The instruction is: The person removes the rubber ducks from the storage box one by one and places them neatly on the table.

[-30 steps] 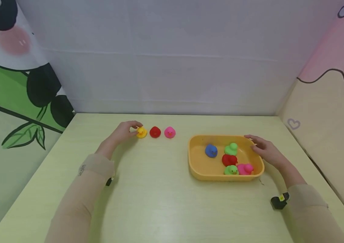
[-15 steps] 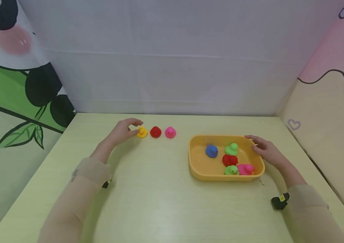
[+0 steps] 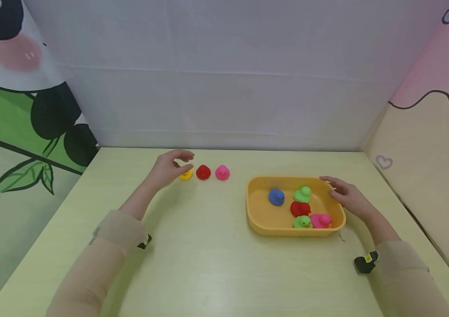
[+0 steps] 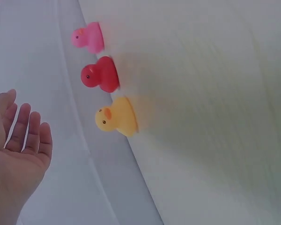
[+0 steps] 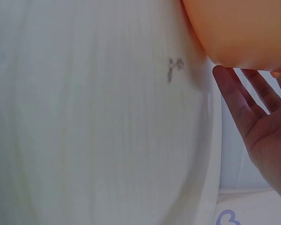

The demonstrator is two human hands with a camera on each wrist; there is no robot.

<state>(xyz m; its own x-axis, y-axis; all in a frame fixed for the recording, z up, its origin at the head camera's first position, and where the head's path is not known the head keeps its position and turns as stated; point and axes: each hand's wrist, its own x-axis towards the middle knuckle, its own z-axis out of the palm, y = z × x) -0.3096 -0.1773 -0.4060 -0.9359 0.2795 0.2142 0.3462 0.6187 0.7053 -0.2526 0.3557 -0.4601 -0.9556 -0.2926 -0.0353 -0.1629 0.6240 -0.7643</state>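
Observation:
My left hand (image 3: pixel 170 167) hovers over the yellow rubber duck (image 4: pixel 119 117), fingers relaxed and apart from it, with nothing held. In the head view the hand partly covers that duck. Beside it in a row stand a red rubber duck (image 3: pixel 203 172) and a pink rubber duck (image 3: pixel 222 172). My right hand (image 3: pixel 347 194) rests its fingers on the right rim of the yellow-orange basin (image 3: pixel 264 226). The right wrist view shows its fingertips touching the basin's outer wall. Inside lie a blue duck (image 3: pixel 276 197), a red duck (image 3: pixel 300 208), a pink duck (image 3: pixel 320 220) and two green ducks (image 3: pixel 302 194).
The pale wooden table (image 3: pixel 216 273) ends at a white cloth backdrop (image 3: pixel 224 105) behind the row of ducks. Printed panels stand at the left and right. Dark wrist cameras (image 3: pixel 365 263) hang under both sleeves.
My left hand has come off the yellow duck, rising and shifting slightly right above it, its fingers spreading from the duck. The right hand and the basin have stayed in place.

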